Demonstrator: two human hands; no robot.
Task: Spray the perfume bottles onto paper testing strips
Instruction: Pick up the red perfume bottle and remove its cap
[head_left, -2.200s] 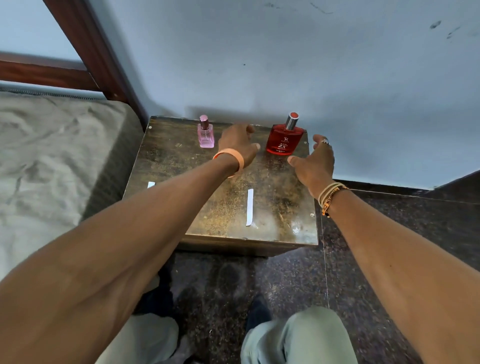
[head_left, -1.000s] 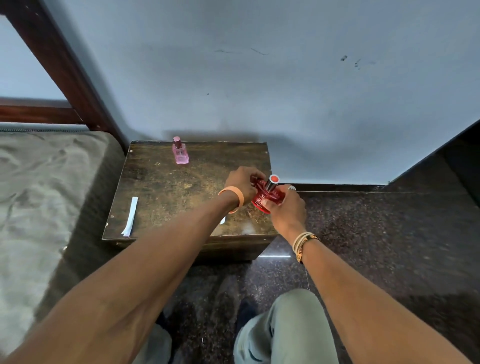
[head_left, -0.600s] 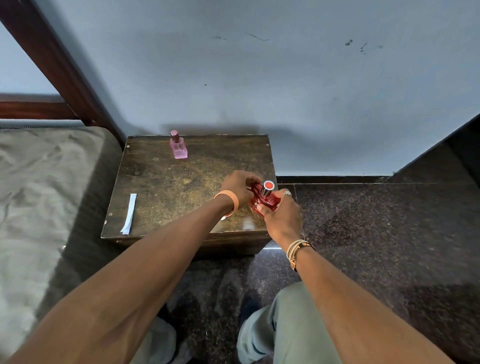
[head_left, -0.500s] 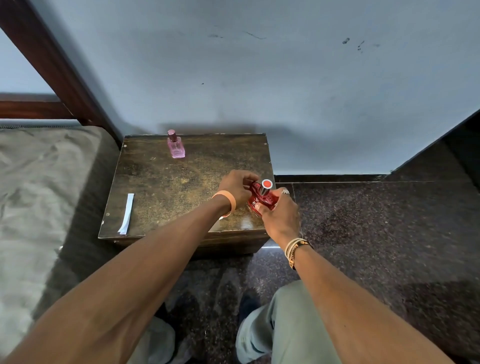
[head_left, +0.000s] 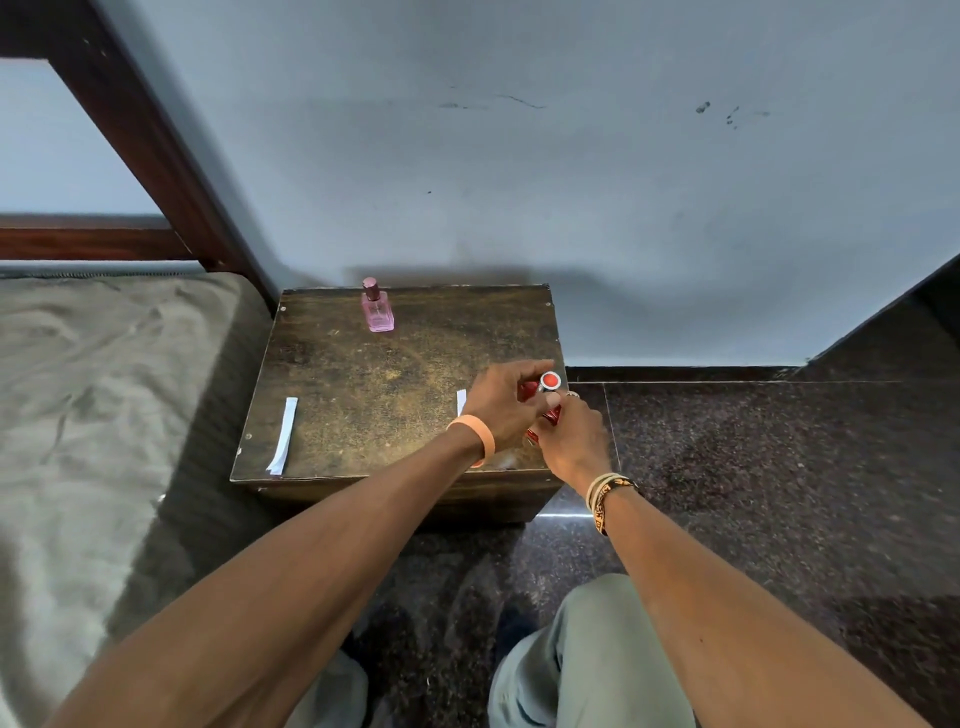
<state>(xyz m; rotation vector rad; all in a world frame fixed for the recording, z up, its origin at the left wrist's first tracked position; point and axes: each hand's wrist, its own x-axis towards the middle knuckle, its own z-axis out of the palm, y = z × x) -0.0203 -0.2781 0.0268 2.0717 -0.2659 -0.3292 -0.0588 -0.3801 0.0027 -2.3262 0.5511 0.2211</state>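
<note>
A red perfume bottle (head_left: 549, 413) with a silver, red-topped cap (head_left: 549, 381) is held above the right front part of a small dark wooden table (head_left: 374, 384). My right hand (head_left: 571, 441) grips the bottle's body from below. My left hand (head_left: 506, 400) is closed around its upper part, by the cap. A pink perfume bottle (head_left: 377, 306) stands upright at the table's back edge. One white paper strip (head_left: 283, 435) lies near the front left corner. A second strip (head_left: 461, 402) shows just left of my left hand, mostly hidden by it.
A grey mattress (head_left: 93, 415) and a dark wooden bed frame (head_left: 140, 135) are at the left. A pale wall (head_left: 571, 182) rises behind the table. Dark speckled floor (head_left: 779, 467) lies to the right, and my knees (head_left: 587, 660) show at the bottom.
Both hands took the red bottle from the back of the table and brought it to the right front corner. My left hand now sits closer around the cap end.
</note>
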